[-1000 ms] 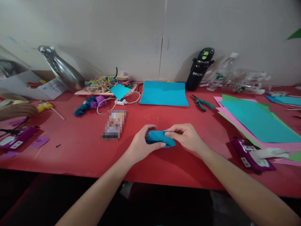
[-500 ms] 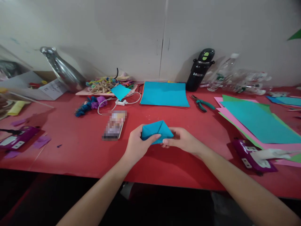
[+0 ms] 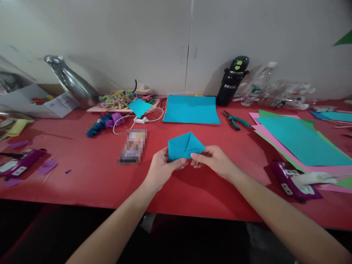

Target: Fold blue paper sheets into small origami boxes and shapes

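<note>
A folded blue paper (image 3: 184,143) with crease lines meeting near its middle is held up over the red table (image 3: 104,183). My left hand (image 3: 163,165) grips its lower left part, thumb on the front and fingers behind. At its lower right edge, my right hand (image 3: 216,161) pinches the paper between thumb and fingers. The fingertips of both hands are partly hidden behind the paper. Behind it lies a stack of blue sheets (image 3: 191,109). A phone (image 3: 132,146) rests to the left of my left hand.
Green-handled pliers (image 3: 235,120) and a black bottle (image 3: 231,82) stand or lie behind on the right. Coloured sheets (image 3: 302,141) and a purple power strip (image 3: 294,181) are at the right. A tray of sticks (image 3: 93,108), a white cable (image 3: 156,119) and a metal jug (image 3: 73,82) are at the left.
The folded paper has tilted up and shows more of its face. My left thumb has moved down to its lower edge, and my right hand now holds its lower right side more fully.
</note>
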The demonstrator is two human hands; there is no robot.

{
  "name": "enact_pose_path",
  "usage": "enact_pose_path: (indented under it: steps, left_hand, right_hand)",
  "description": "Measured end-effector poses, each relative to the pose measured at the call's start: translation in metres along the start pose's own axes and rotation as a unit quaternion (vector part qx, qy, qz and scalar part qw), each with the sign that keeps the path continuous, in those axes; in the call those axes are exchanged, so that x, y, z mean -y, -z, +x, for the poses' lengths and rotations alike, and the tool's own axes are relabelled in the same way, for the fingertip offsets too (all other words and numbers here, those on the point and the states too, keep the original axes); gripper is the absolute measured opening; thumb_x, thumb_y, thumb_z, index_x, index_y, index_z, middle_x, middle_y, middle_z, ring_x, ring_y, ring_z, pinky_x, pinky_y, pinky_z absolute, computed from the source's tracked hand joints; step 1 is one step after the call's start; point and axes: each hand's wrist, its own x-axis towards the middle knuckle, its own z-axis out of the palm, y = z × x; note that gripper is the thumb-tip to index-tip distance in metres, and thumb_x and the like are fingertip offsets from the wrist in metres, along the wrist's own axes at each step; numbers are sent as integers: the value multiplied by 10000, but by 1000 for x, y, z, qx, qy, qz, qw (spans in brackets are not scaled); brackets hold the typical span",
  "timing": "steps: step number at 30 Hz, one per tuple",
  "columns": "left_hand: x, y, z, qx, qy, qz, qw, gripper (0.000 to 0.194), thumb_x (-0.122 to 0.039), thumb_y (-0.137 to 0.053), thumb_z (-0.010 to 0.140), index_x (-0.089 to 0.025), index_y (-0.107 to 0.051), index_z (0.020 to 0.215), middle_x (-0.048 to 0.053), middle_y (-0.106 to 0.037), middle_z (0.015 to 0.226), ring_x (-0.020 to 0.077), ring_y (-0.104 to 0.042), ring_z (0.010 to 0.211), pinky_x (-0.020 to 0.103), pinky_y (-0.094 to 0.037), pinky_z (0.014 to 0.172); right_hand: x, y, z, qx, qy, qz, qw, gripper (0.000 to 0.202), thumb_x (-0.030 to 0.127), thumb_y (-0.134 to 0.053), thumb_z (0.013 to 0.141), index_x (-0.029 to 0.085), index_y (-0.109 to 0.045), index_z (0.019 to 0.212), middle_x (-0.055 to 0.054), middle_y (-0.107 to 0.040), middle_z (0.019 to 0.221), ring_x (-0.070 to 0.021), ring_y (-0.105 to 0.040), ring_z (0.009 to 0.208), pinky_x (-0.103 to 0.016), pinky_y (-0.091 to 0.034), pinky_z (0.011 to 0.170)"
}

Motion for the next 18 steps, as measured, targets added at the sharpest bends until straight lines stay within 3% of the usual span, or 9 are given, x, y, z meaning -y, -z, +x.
enact_pose_path:
  steps: [7, 14, 18]
  left_hand:
    - [0, -2, -2, 21, 28, -27, 999, 382, -377, -811, 761, -117, -696, 1016, 124, -776, 981, 258, -758, 892, 387, -627, 817]
    - [2, -5, -4, 5, 1, -37, 999, 308, -337, -807, 769, -108, -714, 953, 108, -777, 907, 230, -756, 826, 362, -624, 794]
    - [4, -7, -3, 20, 5, -38, 999, 317, -334, -794, 781, -123, -712, 1003, 103, -769, 979, 228, -738, 896, 365, -598, 843]
  right_hand:
    - [0, -1, -3, -42, 14, -56, 997, 366, 468, -773, 793, 172, -687, 596, -47, -711, 597, -146, -654, 557, -272, -501, 565]
    - [-1, 0, -1, -10, 23, -4, 1000, 362, 477, -688, 875, 165, -724, 695, -60, -744, 703, -143, -668, 632, -278, -526, 637]
    - [0, 4, -2, -15, 48, -56, 997, 381, 468, -663, 896, 172, -725, 664, -50, -724, 662, -138, -649, 606, -269, -511, 618]
